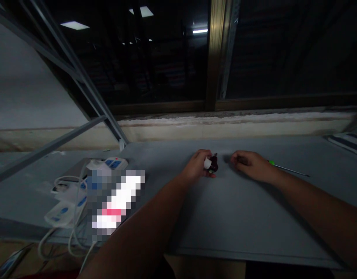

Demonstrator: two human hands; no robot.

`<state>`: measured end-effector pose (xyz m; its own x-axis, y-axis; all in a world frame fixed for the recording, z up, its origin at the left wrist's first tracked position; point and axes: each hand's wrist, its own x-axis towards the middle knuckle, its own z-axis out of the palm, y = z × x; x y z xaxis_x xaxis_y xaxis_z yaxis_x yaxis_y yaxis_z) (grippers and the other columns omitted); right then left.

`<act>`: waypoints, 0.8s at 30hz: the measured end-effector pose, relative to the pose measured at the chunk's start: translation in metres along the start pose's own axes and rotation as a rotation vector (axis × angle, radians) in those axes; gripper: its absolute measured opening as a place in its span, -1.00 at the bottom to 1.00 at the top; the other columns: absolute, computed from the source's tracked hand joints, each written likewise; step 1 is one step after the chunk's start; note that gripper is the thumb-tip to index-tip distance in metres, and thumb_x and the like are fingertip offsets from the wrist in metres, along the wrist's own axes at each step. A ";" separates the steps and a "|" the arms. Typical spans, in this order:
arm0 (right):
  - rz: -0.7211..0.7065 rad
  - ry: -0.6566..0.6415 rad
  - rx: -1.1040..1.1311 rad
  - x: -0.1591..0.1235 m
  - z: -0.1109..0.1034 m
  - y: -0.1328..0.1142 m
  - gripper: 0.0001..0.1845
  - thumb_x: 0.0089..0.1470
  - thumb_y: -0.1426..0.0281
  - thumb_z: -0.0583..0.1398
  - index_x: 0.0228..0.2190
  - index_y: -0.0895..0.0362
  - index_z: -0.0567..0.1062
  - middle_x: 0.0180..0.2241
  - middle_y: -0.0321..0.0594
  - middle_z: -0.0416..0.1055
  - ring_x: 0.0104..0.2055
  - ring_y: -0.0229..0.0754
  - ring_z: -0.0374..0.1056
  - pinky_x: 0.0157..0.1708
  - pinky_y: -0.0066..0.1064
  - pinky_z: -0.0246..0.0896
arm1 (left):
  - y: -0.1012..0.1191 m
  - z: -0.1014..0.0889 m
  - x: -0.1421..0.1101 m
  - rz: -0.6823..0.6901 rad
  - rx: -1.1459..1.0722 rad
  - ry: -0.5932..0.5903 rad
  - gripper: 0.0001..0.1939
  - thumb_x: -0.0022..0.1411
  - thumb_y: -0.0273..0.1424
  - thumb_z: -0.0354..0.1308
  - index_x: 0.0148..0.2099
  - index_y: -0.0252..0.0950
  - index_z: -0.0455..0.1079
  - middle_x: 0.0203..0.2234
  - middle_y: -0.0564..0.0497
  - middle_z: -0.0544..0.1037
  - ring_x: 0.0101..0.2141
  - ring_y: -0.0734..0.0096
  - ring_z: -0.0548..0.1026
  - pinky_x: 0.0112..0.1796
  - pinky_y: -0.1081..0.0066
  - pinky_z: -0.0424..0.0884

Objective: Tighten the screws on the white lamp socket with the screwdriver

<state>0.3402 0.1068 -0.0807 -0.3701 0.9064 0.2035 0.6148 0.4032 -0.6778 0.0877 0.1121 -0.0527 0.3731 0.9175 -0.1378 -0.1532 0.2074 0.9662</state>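
Observation:
My left hand is closed around a small dark-red and white piece, just above the grey table. Its white part sits against my fingers, and a short thin bit sticks up from the dark part. I cannot make out its exact kind. To the right, apart from it, my right hand has its fingers curled together; whatever they may hold is hidden. Behind my right wrist lies a screwdriver, its green end partly covered and its metal shaft pointing right.
White power strips with tangled cables lie at the left of the table. A bright, blurred-out screen is beside them. A metal frame rises at the left. A flat white-and-dark object rests at the far right. Dark windows stand behind.

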 end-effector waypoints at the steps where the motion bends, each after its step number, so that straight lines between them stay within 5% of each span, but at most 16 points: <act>1: 0.005 -0.002 0.031 0.001 0.000 0.001 -0.84 0.12 0.33 0.14 -0.27 0.10 0.48 -0.38 -0.23 0.50 -0.34 -0.16 0.44 -0.31 -0.36 0.35 | 0.001 -0.002 0.001 -0.003 -0.017 -0.015 -0.71 0.25 -0.17 0.14 -0.10 -0.25 0.32 -0.20 -0.11 0.52 -0.34 0.31 0.54 -0.45 0.34 0.57; 8: 0.025 -0.011 0.200 0.002 0.000 -0.002 -0.84 0.14 0.34 0.15 -0.27 0.13 0.48 -0.33 -0.15 0.56 -0.28 -0.13 0.50 -0.21 -0.30 0.42 | -0.004 -0.008 0.004 0.083 -0.032 -0.103 -0.46 0.13 -0.34 0.37 0.13 -0.16 0.31 -0.06 -0.07 0.56 -0.17 0.31 0.56 -0.10 0.17 0.55; 13: 0.010 -0.009 0.194 0.004 0.001 -0.003 -0.83 0.15 0.33 0.17 -0.26 0.14 0.52 -0.32 -0.17 0.56 -0.28 -0.15 0.48 -0.22 -0.32 0.39 | -0.004 -0.006 0.000 0.194 0.186 -0.164 -0.43 0.00 -0.42 0.53 0.06 -0.30 0.47 0.04 -0.18 0.57 0.03 0.24 0.53 0.11 0.20 0.39; 24: -0.099 -0.121 -0.092 -0.001 -0.005 -0.021 -0.82 0.20 0.33 0.20 -0.26 0.12 0.60 -0.35 -0.23 0.53 -0.35 -0.18 0.44 -0.29 -0.37 0.31 | -0.007 -0.007 0.004 0.116 0.179 -0.153 -0.40 0.22 0.12 0.29 -0.01 -0.32 0.51 -0.22 -0.10 0.59 -0.30 0.36 0.55 -0.32 0.41 0.48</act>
<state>0.3308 0.0981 -0.0632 -0.5099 0.8421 0.1759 0.6301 0.5048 -0.5901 0.0838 0.1163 -0.0614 0.4982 0.8671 -0.0023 -0.0442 0.0280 0.9986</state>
